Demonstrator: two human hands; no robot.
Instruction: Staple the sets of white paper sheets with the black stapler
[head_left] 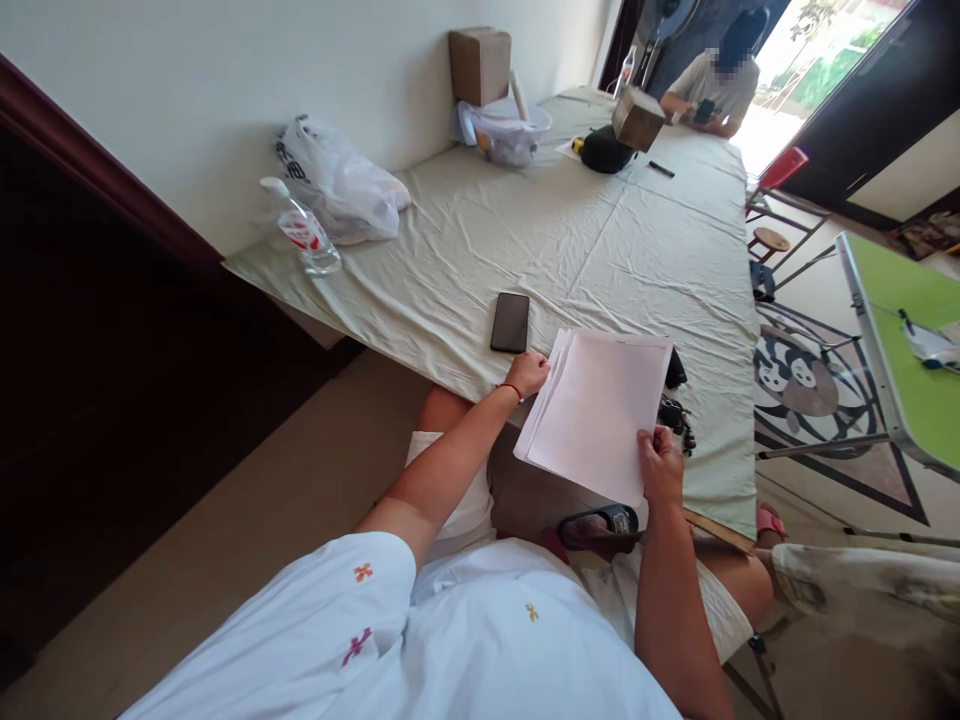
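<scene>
A stack of white paper sheets, slightly fanned along its left side, extends over the front edge of the cloth-covered table. My right hand grips the sheets at their lower right edge, thumb on top. Against the left edge of the stack is my left hand, its fingers curled closed; whether they pinch a sheet is hidden. A dark smartphone lies just beyond my left hand. Partly covered by the paper, a black object and a dark beaded item sit on the right.
A water bottle and white plastic bag stand at the left. Farther back are a cardboard box, a clear tub, a black pouch and a seated person. A green table stands right.
</scene>
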